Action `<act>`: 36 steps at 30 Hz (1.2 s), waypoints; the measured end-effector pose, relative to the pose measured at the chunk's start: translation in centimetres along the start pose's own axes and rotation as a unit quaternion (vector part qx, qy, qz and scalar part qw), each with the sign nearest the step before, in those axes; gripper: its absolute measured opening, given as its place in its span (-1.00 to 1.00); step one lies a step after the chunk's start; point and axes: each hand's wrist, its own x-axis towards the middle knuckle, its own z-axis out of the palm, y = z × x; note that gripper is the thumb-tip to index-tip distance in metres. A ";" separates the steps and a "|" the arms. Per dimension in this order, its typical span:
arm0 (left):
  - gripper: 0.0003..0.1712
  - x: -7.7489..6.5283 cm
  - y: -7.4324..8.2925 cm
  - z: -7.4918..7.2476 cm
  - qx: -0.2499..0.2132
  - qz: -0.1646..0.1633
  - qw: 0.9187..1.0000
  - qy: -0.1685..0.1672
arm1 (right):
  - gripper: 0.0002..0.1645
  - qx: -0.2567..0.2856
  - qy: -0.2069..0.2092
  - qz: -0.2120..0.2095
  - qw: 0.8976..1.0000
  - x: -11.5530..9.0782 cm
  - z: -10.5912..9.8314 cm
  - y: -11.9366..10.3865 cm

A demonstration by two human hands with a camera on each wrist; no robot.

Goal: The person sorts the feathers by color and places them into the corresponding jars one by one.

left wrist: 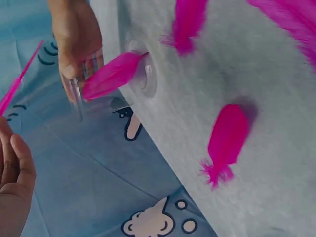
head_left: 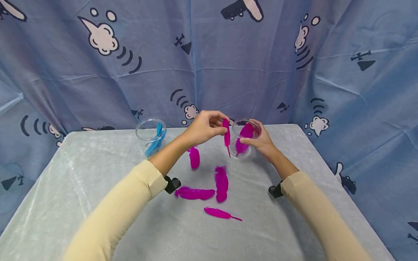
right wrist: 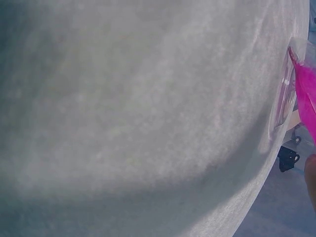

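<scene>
A magenta feather (head_left: 226,133) is pinched, shaft down, between the thumb and fingers of my left hand (head_left: 204,127). Just right of it, my right hand (head_left: 262,142) grips a clear plastic cup (head_left: 233,149) at the back of the table, fingers round its side. Inside that cup stands another magenta feather (head_left: 245,136), which also shows in the left wrist view (left wrist: 112,76). Only a fingertip (right wrist: 311,173) of the right hand and part of the cup appear at the edge of the right wrist view.
Several magenta feathers lie on the grey cloth-covered table (head_left: 98,203): one near the left hand (head_left: 194,158), others farther forward (head_left: 221,184). A second clear cup (head_left: 140,139) with blue feathers (head_left: 155,141) stands at back left. A patterned blue curtain (head_left: 209,54) hangs behind.
</scene>
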 end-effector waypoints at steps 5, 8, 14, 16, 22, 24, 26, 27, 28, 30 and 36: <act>-0.77 1.2 0.0 0.3 -0.014 -0.002 0.999 0.046 | 0.08 0.002 0.004 -0.002 1.000 0.2 0.0 0.2; -0.81 1.8 -0.1 0.4 -0.023 -0.009 0.996 0.083 | 0.06 0.009 0.005 -0.004 1.000 0.3 0.0 0.4; -0.84 2.8 -0.5 0.9 -0.028 -0.021 0.988 0.149 | 0.06 0.012 0.003 -0.009 1.000 0.5 0.0 0.4; -0.82 3.1 -0.7 1.3 -0.027 -0.022 0.986 0.165 | 0.06 0.017 0.000 -0.014 1.000 0.4 0.1 0.4; -0.80 4.1 -1.1 2.4 -0.005 -0.028 0.979 0.200 | 0.06 0.021 -0.003 -0.015 1.000 0.1 0.1 0.2; -0.81 4.3 -1.3 2.8 0.011 -0.032 0.977 0.209 | 0.07 0.022 -0.003 -0.014 1.000 0.1 0.0 0.2; -0.81 4.5 -1.3 3.1 0.023 -0.035 0.975 0.216 | 0.06 0.021 -0.002 -0.015 1.000 0.1 0.0 0.3; -0.81 4.6 -1.3 3.3 0.030 -0.037 0.974 0.221 | 0.06 0.021 -0.003 -0.017 1.000 0.2 0.0 0.3; -0.81 4.7 -1.3 3.5 0.034 -0.038 0.973 0.225 | 0.06 0.020 -0.002 -0.018 1.000 0.2 0.0 0.4; -0.81 4.9 -1.4 3.8 0.042 -0.041 0.971 0.231 | 0.05 0.019 0.001 -0.021 1.000 0.3 -0.1 0.5; -0.80 5.0 -1.7 4.8 0.079 -0.051 0.966 0.240 | 0.04 0.024 -0.001 -0.029 0.999 0.4 -0.1 0.8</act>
